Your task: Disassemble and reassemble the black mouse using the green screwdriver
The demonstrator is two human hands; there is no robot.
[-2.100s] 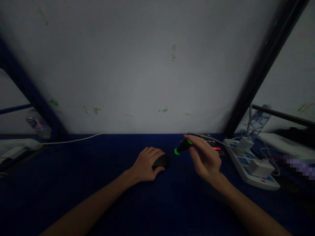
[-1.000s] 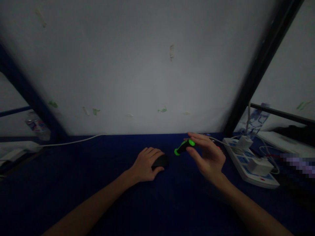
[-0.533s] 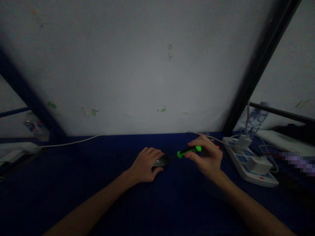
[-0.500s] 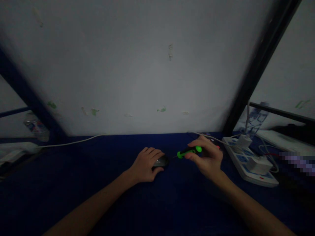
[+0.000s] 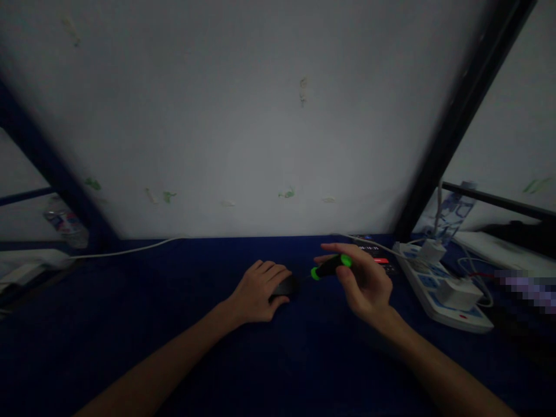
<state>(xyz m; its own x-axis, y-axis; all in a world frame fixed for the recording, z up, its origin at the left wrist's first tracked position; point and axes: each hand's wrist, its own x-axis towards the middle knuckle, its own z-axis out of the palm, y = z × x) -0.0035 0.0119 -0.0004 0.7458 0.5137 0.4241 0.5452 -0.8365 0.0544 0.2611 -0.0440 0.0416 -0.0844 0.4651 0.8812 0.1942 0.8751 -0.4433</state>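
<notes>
Head view, looking forward and down: a screwdriver [image 5: 330, 266] with a black handle capped in bright green was held just above a dark blue counter [image 5: 130, 278]. Its long axis ran almost level across the view, rising slightly to the right, and its thin tip pointed left toward a black mouse [image 5: 286, 285], with a small gap between them. The right hand [image 5: 365, 286] was the nearer hand and held the handle closed between thumb and fingers, its index finger stretched forward along the top. The left hand [image 5: 256, 292] lay over the mouse, fingers together and resting on its back, apart from the screwdriver. Beyond the right hand, a phone [image 5: 376, 255] showing a red mark lay on the counter, just beside a white power strip [image 5: 417, 272] with a charger [image 5: 456, 294] plugged in. A white cable [image 5: 130, 250] ran along the back edge, below a pale wall [image 5: 260, 116]. A dark post [image 5: 452, 127] rose at the right, with a plastic bottle [image 5: 456, 211] behind it.
</notes>
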